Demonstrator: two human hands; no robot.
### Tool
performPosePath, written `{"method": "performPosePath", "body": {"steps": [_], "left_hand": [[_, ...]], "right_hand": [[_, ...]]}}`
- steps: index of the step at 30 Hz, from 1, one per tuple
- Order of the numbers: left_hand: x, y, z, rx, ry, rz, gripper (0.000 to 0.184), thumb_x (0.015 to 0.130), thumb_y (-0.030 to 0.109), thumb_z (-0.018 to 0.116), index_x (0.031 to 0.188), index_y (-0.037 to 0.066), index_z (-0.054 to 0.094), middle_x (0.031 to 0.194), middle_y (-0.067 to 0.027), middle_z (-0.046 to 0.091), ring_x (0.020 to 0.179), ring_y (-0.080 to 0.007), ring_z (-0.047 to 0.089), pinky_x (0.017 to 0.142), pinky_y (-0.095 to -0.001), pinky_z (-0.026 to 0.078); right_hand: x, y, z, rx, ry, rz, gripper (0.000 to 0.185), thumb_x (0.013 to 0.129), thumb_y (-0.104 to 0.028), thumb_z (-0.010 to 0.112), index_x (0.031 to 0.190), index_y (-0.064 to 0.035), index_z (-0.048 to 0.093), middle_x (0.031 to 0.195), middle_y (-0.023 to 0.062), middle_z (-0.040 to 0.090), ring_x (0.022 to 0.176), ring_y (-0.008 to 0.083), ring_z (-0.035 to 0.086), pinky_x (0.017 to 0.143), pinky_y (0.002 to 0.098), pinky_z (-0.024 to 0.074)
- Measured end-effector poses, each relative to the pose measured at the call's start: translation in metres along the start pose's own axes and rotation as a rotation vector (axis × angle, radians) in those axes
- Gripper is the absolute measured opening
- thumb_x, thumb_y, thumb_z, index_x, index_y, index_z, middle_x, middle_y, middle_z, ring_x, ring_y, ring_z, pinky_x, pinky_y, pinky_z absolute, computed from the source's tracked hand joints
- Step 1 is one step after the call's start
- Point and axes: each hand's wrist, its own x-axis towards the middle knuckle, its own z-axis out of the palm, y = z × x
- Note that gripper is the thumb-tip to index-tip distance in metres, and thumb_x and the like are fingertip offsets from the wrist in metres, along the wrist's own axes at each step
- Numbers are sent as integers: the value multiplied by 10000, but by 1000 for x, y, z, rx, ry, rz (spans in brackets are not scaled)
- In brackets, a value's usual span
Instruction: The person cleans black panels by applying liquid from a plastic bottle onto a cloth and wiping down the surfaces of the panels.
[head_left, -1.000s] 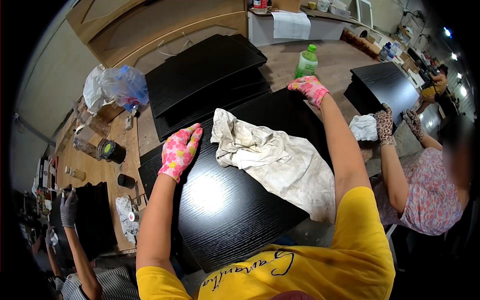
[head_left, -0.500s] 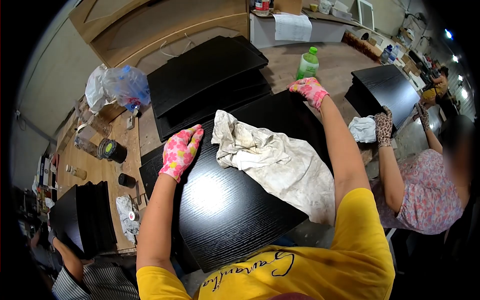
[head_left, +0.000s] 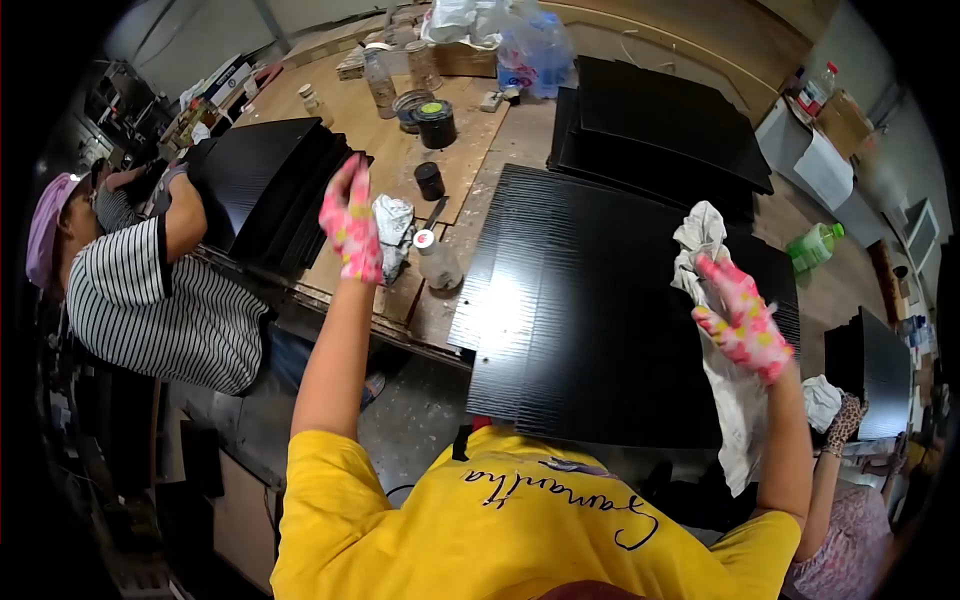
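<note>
My left hand, in a pink flowered glove, is raised with its fingers stretched out and holds nothing. It is close to a stack of black boards and a crumpled white rag. My right hand, gloved alike and slightly blurred, is over a stained white cloth. Its thumb and fingers are apart; no firm grip on the cloth shows. The cloth lies across the right part of a glossy black wood-grain board in front of me and hangs past its near edge.
Behind the board stands another black stack. A green bottle lies tilted at right. A glass jar, a small black pot and a black can stand at left. Co-workers are on both sides, one in a striped shirt.
My view has turned left. My left hand has left the board and reached out toward the left-hand stack. My right hand has come from the board's far edge to the cloth. The board lies turned differently.
</note>
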Motion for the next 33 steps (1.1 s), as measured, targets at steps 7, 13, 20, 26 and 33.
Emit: {"method": "performPosePath", "body": {"steps": [7,13,20,26,33], "left_hand": [[-58,-152,-81,-110,-710,-285,1115,641,-1,789,1548,62,144,1523,-193,325,1396,-325,342,1079,-401,374],[-78,-141,-37,112,-634,-521,728,710,46,842,1327,51,457,1077,-94,612,730,-146,619,614,-280,518],[-42,-28,6,-36,-652,-4,686,738,180,761,1331,14,459,1200,-108,571,1063,-224,589,885,-362,516],[-109,98,140,-11,-1267,18,943,605,116,844,1433,82,394,1301,-138,541,1199,-283,541,994,-403,481],[-198,118,251,292,-1508,459,830,667,67,778,1422,163,445,1221,-147,554,1114,-310,586,942,-379,487]], "right_hand": [[-1,-5,20,-162,212,146,553,869,-171,670,1398,-177,510,1432,187,456,1295,383,426,1097,446,353],[10,-49,12,-263,129,401,480,916,-190,600,1389,-182,518,1379,183,489,1299,376,413,1082,424,372],[0,2,5,31,319,308,404,919,-93,539,1322,-87,561,1227,205,628,1143,314,606,982,379,461],[-57,74,-48,1168,452,242,329,982,-209,584,1245,-11,576,1127,24,653,985,85,600,867,264,483],[-84,79,-61,1452,550,299,261,971,-230,604,1158,-48,613,1088,12,650,960,77,607,850,244,497]]}}
